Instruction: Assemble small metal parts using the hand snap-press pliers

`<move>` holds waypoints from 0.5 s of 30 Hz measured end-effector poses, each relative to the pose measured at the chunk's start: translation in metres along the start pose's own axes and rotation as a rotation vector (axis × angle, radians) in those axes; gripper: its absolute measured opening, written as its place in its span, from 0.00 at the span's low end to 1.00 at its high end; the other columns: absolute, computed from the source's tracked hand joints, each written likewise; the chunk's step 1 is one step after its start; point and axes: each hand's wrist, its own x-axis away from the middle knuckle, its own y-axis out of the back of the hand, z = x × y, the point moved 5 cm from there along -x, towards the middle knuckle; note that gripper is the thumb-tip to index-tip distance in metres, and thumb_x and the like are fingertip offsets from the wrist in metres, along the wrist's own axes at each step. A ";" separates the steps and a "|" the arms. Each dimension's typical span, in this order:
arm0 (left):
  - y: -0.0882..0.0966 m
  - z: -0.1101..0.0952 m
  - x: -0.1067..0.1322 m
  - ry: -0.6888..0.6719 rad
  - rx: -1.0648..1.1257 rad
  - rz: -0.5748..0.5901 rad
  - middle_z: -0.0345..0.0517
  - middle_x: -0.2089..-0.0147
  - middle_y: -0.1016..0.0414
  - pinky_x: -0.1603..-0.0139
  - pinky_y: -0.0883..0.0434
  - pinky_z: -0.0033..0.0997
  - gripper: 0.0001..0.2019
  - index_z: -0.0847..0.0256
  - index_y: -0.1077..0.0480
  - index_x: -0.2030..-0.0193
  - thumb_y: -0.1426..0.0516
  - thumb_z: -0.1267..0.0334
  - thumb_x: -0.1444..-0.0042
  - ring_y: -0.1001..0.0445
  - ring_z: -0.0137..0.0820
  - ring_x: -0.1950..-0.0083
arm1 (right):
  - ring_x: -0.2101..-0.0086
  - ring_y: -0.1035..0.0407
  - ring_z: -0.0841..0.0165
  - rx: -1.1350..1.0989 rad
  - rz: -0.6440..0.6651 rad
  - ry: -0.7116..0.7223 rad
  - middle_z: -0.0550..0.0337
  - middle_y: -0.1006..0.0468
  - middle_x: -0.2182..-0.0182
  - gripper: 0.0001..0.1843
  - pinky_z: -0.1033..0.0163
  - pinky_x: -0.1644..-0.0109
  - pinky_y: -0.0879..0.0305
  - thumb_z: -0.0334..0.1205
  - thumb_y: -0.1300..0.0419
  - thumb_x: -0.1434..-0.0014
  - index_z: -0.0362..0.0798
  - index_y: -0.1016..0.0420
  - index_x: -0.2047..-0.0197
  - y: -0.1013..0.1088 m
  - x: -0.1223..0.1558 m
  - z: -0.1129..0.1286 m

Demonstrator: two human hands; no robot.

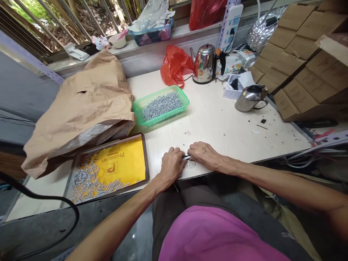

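Close together at the table's front edge, both my hands have their fingers curled. My left hand (173, 164) is closed, and my right hand (204, 155) is closed just to its right. Between the fingertips shows a small dark and silvery piece (186, 157), too small to name, which both hands seem to grip. Left of my hands lies a shallow tray (147, 159) with a yellow bottom and many small metal screw-like pieces (89, 181) in its left and near part. Behind my hands stands a green plastic basket (163, 119) filled with similar metal pieces (163, 105).
A large brown paper bag (89, 90) covers the back left. Farther back are a red plastic bag (174, 63), a metal kettle (204, 65), a steel pot (250, 99) and a white container (231, 93). Cardboard boxes (299, 69) stack at right. A black cable (54, 197) hangs front left.
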 end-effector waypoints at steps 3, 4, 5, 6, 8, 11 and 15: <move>0.000 0.000 0.001 0.009 0.002 -0.003 0.49 0.58 0.28 0.56 0.31 0.38 0.10 0.59 0.29 0.55 0.44 0.59 0.41 0.33 0.40 0.53 | 0.62 0.35 0.64 0.007 -0.008 -0.018 0.54 0.26 0.64 0.08 0.60 0.59 0.44 0.39 0.44 0.36 0.44 0.27 0.61 0.004 0.002 -0.004; -0.001 0.000 0.003 0.014 0.009 -0.017 0.49 0.56 0.27 0.55 0.31 0.39 0.12 0.60 0.29 0.53 0.44 0.59 0.41 0.33 0.40 0.52 | 0.60 0.35 0.63 -0.002 -0.005 -0.015 0.53 0.27 0.62 0.10 0.60 0.58 0.44 0.42 0.42 0.37 0.44 0.27 0.59 0.008 0.002 -0.007; -0.002 -0.002 0.006 0.020 0.019 -0.045 0.50 0.52 0.28 0.53 0.30 0.40 0.14 0.60 0.31 0.50 0.43 0.60 0.42 0.33 0.41 0.50 | 0.59 0.35 0.62 -0.021 0.002 -0.003 0.52 0.27 0.61 0.13 0.61 0.58 0.43 0.45 0.40 0.38 0.44 0.27 0.57 0.011 0.002 -0.011; -0.004 -0.004 0.009 0.025 0.027 -0.086 0.52 0.48 0.29 0.49 0.31 0.42 0.16 0.62 0.33 0.47 0.43 0.61 0.42 0.34 0.43 0.46 | 0.59 0.35 0.62 -0.046 0.012 0.014 0.52 0.27 0.60 0.16 0.61 0.57 0.43 0.48 0.39 0.39 0.44 0.27 0.55 0.015 0.001 -0.015; -0.010 -0.012 0.019 0.010 0.039 -0.188 0.56 0.38 0.36 0.42 0.34 0.46 0.19 0.64 0.36 0.42 0.46 0.66 0.40 0.39 0.46 0.37 | 0.59 0.34 0.63 -0.094 0.031 0.045 0.52 0.27 0.60 0.17 0.62 0.57 0.43 0.49 0.41 0.38 0.44 0.27 0.52 0.019 -0.003 -0.023; -0.026 -0.032 0.034 -0.083 0.068 -0.291 0.55 0.33 0.41 0.36 0.39 0.50 0.18 0.63 0.37 0.41 0.51 0.69 0.37 0.47 0.46 0.30 | 0.60 0.34 0.64 -0.059 0.009 0.003 0.52 0.27 0.61 0.10 0.62 0.58 0.45 0.40 0.46 0.34 0.45 0.25 0.57 0.021 -0.016 -0.035; -0.041 -0.048 0.041 -0.132 0.135 -0.296 0.52 0.39 0.32 0.35 0.41 0.53 0.17 0.61 0.36 0.41 0.54 0.66 0.34 0.39 0.43 0.34 | 0.60 0.36 0.62 0.091 -0.041 -0.073 0.52 0.25 0.63 0.10 0.58 0.57 0.48 0.36 0.46 0.35 0.44 0.24 0.63 0.022 -0.039 -0.043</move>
